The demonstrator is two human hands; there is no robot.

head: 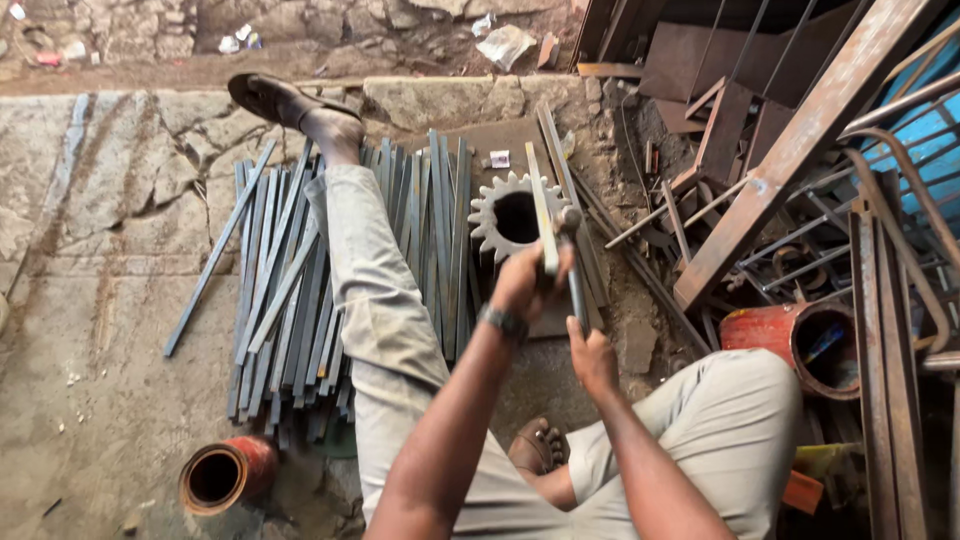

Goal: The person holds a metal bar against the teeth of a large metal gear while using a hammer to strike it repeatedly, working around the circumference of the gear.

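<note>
Your left hand (522,283) is closed in a fist around a flat steel strip (541,208), gripping it near its lower end so the strip stands tilted away from you, its upper part crossing the hole of the gear. A dark band sits on that wrist. Your right hand (591,357) is wrapped shut around the handle of a hammer (571,245); the hammer's head is up beside the strip, just right of it and level with the gear's right edge. Whether the head is touching the strip cannot be told from this view. The two hands are near each other, the left one higher and further forward, the right one lower and closer to your body.

The large toothed gear wheel (497,215) lies flat on a dark metal plate (505,140) on the ground, directly beyond your left hand. To the left of it, a pile of flat steel bars (283,300) lies side by side on the stone floor (100,300), and your outstretched left leg (370,300) rests across that pile, foot in a sandal (275,98) at the far end. Your right leg is folded in, its bare foot (538,447) tucked under you. A short red pipe section (222,474) lies on the floor by your left thigh. Another red pipe (800,345) sits by your right knee, with rusty scrap steel (800,150) stacked beyond it.
</note>
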